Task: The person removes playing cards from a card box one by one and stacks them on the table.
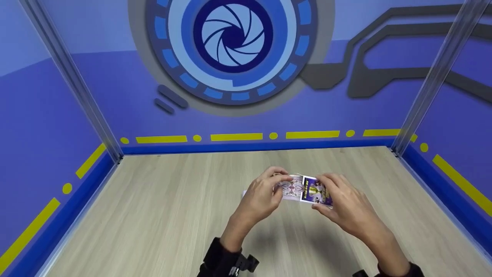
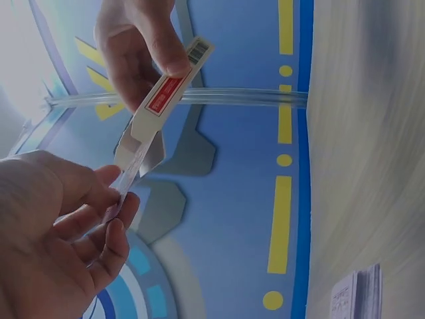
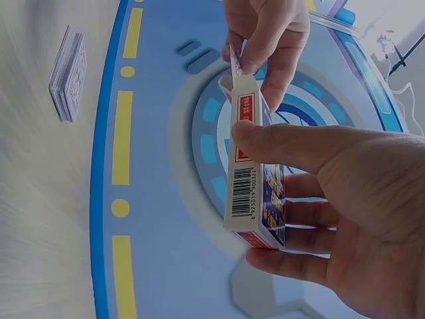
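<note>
My right hand (image 1: 351,206) grips a small card box (image 1: 313,191), purple with a gold picture on its face. In the right wrist view, the thumb presses the box's narrow white side (image 3: 242,193), which carries a barcode and a red label. My left hand (image 1: 258,198) pinches a thin bunch of playing cards (image 1: 292,187) with patterned backs. Their far end sits at the open end of the box, overlapping it in the left wrist view. Both hands are held above the table. Part of the cards is hidden behind the left fingers.
A stack of playing cards (image 3: 68,74) lies on the wooden table (image 1: 173,215), mostly behind the left hand in the head view. Blue and purple printed panels (image 1: 100,88) with yellow dashes wall in the table's back and sides. Clear posts stand at the back corners.
</note>
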A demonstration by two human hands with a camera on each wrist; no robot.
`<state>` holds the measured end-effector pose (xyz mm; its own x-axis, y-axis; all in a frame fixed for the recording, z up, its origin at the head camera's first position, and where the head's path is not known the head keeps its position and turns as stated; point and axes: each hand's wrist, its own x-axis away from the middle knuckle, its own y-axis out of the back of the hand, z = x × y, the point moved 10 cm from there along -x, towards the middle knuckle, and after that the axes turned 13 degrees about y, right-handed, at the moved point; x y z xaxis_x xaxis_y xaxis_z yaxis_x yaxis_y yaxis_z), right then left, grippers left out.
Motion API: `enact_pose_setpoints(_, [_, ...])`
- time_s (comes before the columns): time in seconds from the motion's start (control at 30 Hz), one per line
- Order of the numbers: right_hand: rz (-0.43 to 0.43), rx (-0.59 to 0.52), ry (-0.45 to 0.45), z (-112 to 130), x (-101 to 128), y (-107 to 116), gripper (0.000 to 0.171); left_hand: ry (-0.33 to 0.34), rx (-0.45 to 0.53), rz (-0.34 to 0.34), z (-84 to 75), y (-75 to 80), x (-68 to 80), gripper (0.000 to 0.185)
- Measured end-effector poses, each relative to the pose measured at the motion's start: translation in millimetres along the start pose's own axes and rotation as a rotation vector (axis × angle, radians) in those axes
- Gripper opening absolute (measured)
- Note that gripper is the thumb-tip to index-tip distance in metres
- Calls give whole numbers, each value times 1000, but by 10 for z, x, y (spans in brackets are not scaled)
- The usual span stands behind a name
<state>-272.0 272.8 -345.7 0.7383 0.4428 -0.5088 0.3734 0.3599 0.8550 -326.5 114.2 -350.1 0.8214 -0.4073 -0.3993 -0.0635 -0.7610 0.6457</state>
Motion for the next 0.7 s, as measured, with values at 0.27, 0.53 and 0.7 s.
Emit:
enact_pose_setpoints(0.27, [-1,3,-7,-10,5,-16,71,-59,-202,49,-55,-62,58,36])
enact_pose_setpoints(0.53, [15,13,-16,-11,3,-34,69,-122,-344,15,-78,-127,91,45])
enact_pose_setpoints(0.7, [19,14,-16,-4,-1,-36,68,-145,-367,4,-94,-133,92,39])
